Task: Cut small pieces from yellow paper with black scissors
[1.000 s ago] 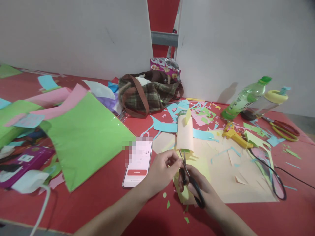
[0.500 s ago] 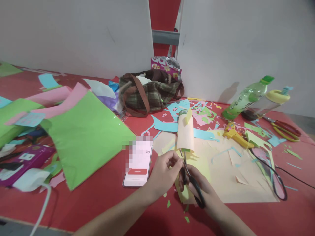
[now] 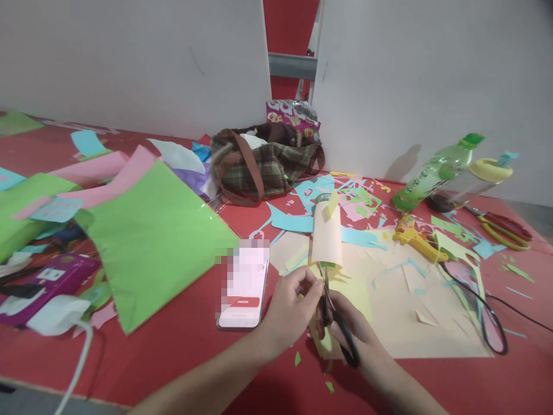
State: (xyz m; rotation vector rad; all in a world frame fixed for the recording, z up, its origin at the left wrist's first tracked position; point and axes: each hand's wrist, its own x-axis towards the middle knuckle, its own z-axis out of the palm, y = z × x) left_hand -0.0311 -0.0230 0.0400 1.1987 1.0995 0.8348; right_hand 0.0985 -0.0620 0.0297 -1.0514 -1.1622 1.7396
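Observation:
Black-handled scissors are in my right hand, fingers wrapped about the handles and the blades pointing away from me, slightly parted. My left hand is pinched closed beside the blades; whatever its fingertips hold is too small to make out. Just beyond the blade tips lies a cylinder wrapped in cream paper, with a green end and a small yellow paper tab standing on it. Yellow paper lies under my right hand. A phone with a lit screen rests left of my left hand.
Large green paper covers the left of the red table. Behind stands a plaid bag. On the right are a yellow glue gun with its cord, a green bottle, a clear jar, pliers and paper scraps.
The whole view has shifted very slightly. Both hands and the scissors keep nearly the same pose in front of the cylinder.

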